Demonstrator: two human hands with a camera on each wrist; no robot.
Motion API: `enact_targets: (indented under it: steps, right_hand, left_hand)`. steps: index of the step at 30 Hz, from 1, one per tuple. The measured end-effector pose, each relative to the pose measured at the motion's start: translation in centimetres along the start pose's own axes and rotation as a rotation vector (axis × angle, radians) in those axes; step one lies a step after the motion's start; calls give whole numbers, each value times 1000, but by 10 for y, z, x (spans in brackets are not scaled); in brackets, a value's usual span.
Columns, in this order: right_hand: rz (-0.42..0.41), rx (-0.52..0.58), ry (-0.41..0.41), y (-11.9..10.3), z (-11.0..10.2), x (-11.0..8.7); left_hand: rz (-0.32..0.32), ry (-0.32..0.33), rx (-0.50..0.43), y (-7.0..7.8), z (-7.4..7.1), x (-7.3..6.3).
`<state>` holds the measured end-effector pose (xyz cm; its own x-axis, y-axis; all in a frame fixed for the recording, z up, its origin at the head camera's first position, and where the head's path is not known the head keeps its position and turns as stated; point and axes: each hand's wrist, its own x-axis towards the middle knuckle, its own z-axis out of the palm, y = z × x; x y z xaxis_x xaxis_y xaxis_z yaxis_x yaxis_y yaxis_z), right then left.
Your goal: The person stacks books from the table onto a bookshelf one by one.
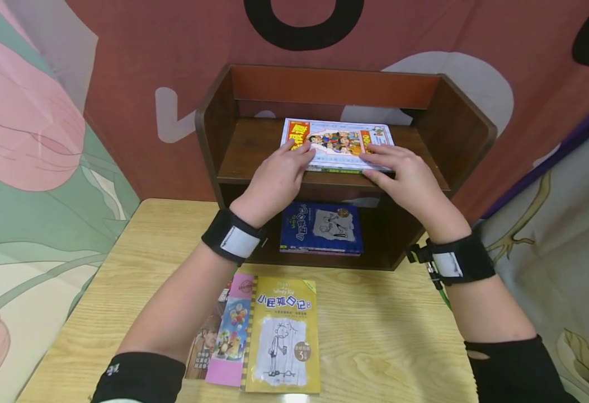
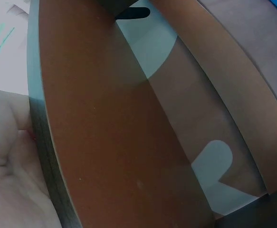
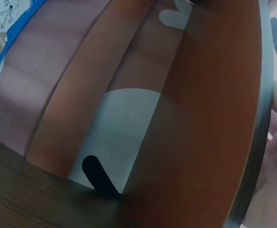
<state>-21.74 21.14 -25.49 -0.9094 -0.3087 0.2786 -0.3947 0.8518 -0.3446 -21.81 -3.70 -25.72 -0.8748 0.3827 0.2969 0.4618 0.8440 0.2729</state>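
Observation:
A comic book with a white, red and yellow cover (image 1: 344,134) lies flat on the upper shelf, with at least one more book seemingly under it. My left hand (image 1: 279,176) rests its fingers on the cover's front left part. On the right, the fingers of my right hand (image 1: 407,173) lie over the cover, its thumb by the front edge. Each wrist view catches only part of a palm at its border, the left palm (image 2: 7,161) and the right palm (image 3: 271,175), beside the shelf board's edge; neither shows the fingertips.
The small brown bookcase (image 1: 470,123) stands on a light wooden table (image 1: 375,336) against a printed cloth. Blue books (image 1: 319,229) are stacked on its lower shelf. In front lie a yellow book (image 1: 284,336), a pink one (image 1: 226,372) and a brown one (image 1: 201,358), partly overlapping.

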Motion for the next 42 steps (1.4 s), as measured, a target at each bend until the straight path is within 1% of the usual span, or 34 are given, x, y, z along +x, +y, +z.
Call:
enact_targets:
  steps: [2,9,17,20,24,27,32,35,39,42]
  right_hand:
    - [1,5,-2,0,0,1]
    - [-5,8,7,2,3,0]
    - [-33,-11,17,3,6,0]
    - [-68,-25,22,5,8,1]
    - [-116,-42,37,6,11,0]
    - [-135,-65,49,6,13,0]
    - [-149,-112,71,5,16,0]
    - [-157,-124,96,5,17,-1]
    - [-180,-145,149,5,20,-8]
    - [-187,-156,177,4,25,-16]
  left_hand:
    - [-2,4,-10,0,0,0]
    - [0,10,5,-2,2,-2]
    - [7,35,9,-6,5,-3]
    - [14,42,44,-7,6,-5]
    - [28,38,138,-8,8,-8]
    - [32,44,203,-9,11,-11]
    - [37,87,247,-10,18,-20]
    - [43,103,250,-10,21,-28]
    - [52,108,258,-9,24,-39]
    - [70,117,262,-10,26,-47]
